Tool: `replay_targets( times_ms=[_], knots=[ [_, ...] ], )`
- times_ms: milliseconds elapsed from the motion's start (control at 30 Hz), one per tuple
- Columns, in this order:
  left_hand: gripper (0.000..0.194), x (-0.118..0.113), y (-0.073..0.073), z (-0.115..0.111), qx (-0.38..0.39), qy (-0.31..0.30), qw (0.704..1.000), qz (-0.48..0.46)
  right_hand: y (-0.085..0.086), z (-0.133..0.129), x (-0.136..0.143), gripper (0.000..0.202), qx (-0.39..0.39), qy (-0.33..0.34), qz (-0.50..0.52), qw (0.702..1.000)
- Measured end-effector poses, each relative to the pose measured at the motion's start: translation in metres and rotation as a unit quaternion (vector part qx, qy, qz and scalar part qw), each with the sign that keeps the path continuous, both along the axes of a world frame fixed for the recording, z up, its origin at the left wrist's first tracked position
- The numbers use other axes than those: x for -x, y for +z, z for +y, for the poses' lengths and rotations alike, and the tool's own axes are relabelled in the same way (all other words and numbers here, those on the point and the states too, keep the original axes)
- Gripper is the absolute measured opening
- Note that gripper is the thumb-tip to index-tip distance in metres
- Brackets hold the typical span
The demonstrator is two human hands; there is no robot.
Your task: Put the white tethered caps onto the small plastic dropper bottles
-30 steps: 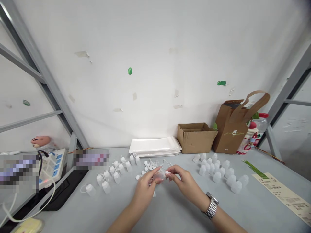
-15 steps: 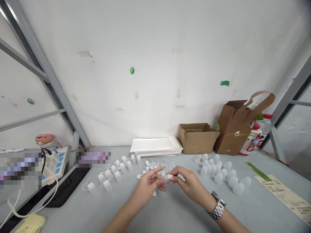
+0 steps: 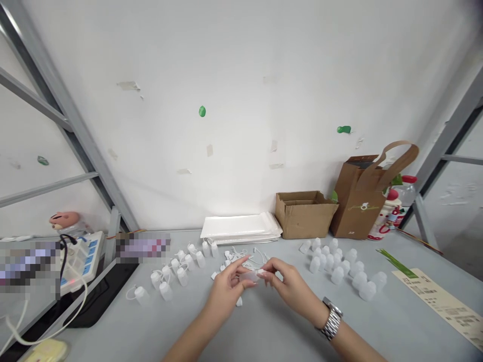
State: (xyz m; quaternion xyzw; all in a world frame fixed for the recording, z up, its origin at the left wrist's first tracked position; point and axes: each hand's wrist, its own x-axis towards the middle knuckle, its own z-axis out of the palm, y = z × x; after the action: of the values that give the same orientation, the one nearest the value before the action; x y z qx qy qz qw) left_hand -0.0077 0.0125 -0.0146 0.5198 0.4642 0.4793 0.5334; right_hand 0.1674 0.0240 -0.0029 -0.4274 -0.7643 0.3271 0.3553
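In the head view, my left hand (image 3: pixel 227 287) holds a small translucent plastic bottle (image 3: pixel 247 276) lying sideways above the table. The thumb and fingers of my right hand (image 3: pixel 286 282) close on the white cap (image 3: pixel 260 272) at the bottle's right end. Behind my hands lies a loose heap of white caps with thin tethers (image 3: pixel 230 256). One small white piece (image 3: pixel 239 301) lies in front of my left hand. Several bottles with white caps (image 3: pixel 182 276) stand to the left. On the right are several translucent bottles without tethered caps (image 3: pixel 337 274).
White padded envelopes (image 3: pixel 241 229), a cardboard box (image 3: pixel 305 221) and a brown paper bag (image 3: pixel 356 211) stand along the wall. A printed sheet (image 3: pixel 433 296) lies at right. A power strip (image 3: pixel 88 261), cables and a dark mat (image 3: pixel 101 296) are at left.
The bottle has turned a little in my left hand, and my left fingers have shifted along it. My right hand stays at the cap. The whole view has moved slightly.
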Motion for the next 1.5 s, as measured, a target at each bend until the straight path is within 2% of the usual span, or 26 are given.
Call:
replay_targets(
  times_ms=[67, 133, 233, 300, 367, 567, 633, 767, 933, 1067, 1167, 1233, 1367, 1433, 1500],
  knots=[
    [0.051, -0.001, -0.002, -0.001, -0.007, 0.002, 1.0, 0.024, -0.004, 0.001, 0.003, 0.036, -0.007, -0.035, -0.035, 0.999],
    [0.05, -0.001, -0.003, -0.002, -0.011, 0.008, 0.999, 0.046, -0.006, 0.002, 0.003, 0.039, -0.01, -0.053, -0.045, 0.998],
    [0.049, -0.001, -0.002, -0.001, -0.005, 0.013, 0.999, 0.037, -0.003, 0.002, 0.001, 0.025, -0.005, -0.015, -0.007, 1.0],
    [0.05, -0.001, -0.002, 0.0, 0.0, 0.008, 1.0, 0.017, 0.0, 0.002, -0.001, 0.021, -0.006, 0.017, 0.012, 1.0],
    [0.05, -0.001, -0.004, 0.001, -0.005, 0.004, 1.0, 0.013, 0.001, 0.002, 0.0, 0.02, -0.004, 0.021, 0.012, 1.0],
    [0.04, 0.001, -0.011, -0.002, -0.108, 0.041, 0.985, 0.127, -0.014, 0.001, 0.01, 0.035, 0.036, -0.036, 0.003, 0.999],
    [0.039, 0.0, -0.011, -0.002, -0.104, 0.051, 0.987, 0.114, -0.017, 0.003, 0.011, 0.035, 0.065, -0.029, 0.026, 0.997],
    [0.042, -0.001, -0.004, 0.0, -0.048, 0.056, 0.997, 0.031, -0.017, 0.006, 0.009, 0.03, 0.107, 0.009, 0.106, 0.989],
    [0.054, 0.0, 0.007, 0.003, -0.002, 0.044, 0.998, -0.045, -0.012, 0.006, 0.005, 0.039, 0.086, 0.038, 0.132, 0.987],
    [0.061, 0.0, 0.012, 0.003, 0.019, 0.033, 0.998, -0.058, -0.007, 0.004, 0.003, 0.047, 0.046, 0.013, 0.137, 0.989],
    [0.059, 0.0, 0.011, 0.003, 0.015, 0.025, 0.998, -0.056, -0.004, 0.003, 0.001, 0.03, 0.01, 0.004, 0.074, 0.997],
    [0.058, 0.001, 0.01, 0.003, 0.013, 0.025, 0.998, -0.056, -0.003, 0.003, 0.0, 0.028, -0.002, 0.004, 0.056, 0.998],
    [0.057, 0.0, 0.009, 0.004, 0.014, 0.033, 0.998, -0.049, 0.0, 0.003, 0.003, 0.04, 0.052, -0.018, 0.111, 0.992],
    [0.057, 0.0, 0.009, 0.004, 0.011, 0.03, 0.998, -0.046, 0.002, 0.002, 0.004, 0.037, 0.086, -0.016, 0.114, 0.99],
    [0.057, 0.0, 0.009, 0.004, 0.01, 0.025, 0.999, -0.044, 0.003, 0.002, 0.006, 0.032, 0.089, -0.001, 0.092, 0.992]
  ],
)
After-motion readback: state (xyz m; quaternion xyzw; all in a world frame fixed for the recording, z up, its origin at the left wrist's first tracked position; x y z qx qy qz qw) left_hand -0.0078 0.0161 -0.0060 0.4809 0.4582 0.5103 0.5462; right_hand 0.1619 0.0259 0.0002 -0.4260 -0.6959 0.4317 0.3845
